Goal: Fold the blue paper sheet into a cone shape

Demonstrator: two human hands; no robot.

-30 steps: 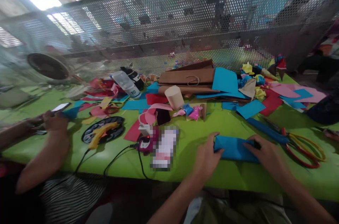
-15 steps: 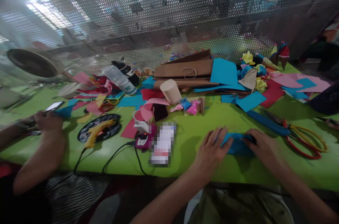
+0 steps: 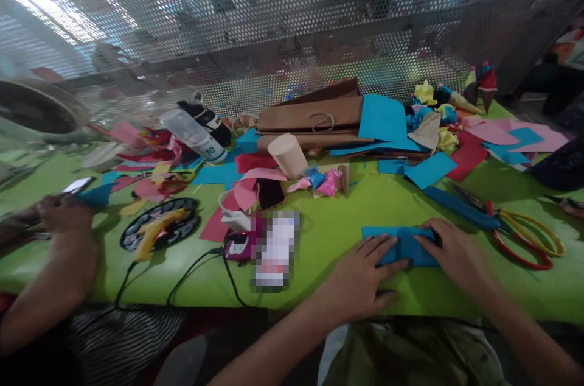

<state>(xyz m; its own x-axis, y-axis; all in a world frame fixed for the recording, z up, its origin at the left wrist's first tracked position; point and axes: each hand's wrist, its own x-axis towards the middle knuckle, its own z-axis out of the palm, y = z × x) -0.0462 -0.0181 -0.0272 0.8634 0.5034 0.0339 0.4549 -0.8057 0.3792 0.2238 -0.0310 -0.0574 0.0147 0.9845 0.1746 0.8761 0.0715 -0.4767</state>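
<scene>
A blue piece of paper (image 3: 406,245) lies flat on the green table (image 3: 328,215) near its front edge. My left hand (image 3: 360,276) rests on the paper's left part, its fingers spread and the thumb apart. At the paper's right end, my right hand (image 3: 451,249) has its thumb and fingers closed on the edge, with something small and dark beside the fingertips that is too unclear to name. Right of the hands lie scissors with red and yellow handles (image 3: 529,237) and a blue-handled tool (image 3: 460,207).
Left of my hands are a phone (image 3: 276,249), a purple device with cables (image 3: 241,246) and a yellow glue gun (image 3: 159,231) on a dark tray. Another person's hand (image 3: 66,215) is at far left. Behind stand brown folded paper (image 3: 310,115), a beige roll (image 3: 288,154) and a bottle (image 3: 194,135).
My left hand has flattened and spread over the paper, which now shows as a longer flat strip reaching further left. My right hand stays at its right end. The view has shifted slightly.
</scene>
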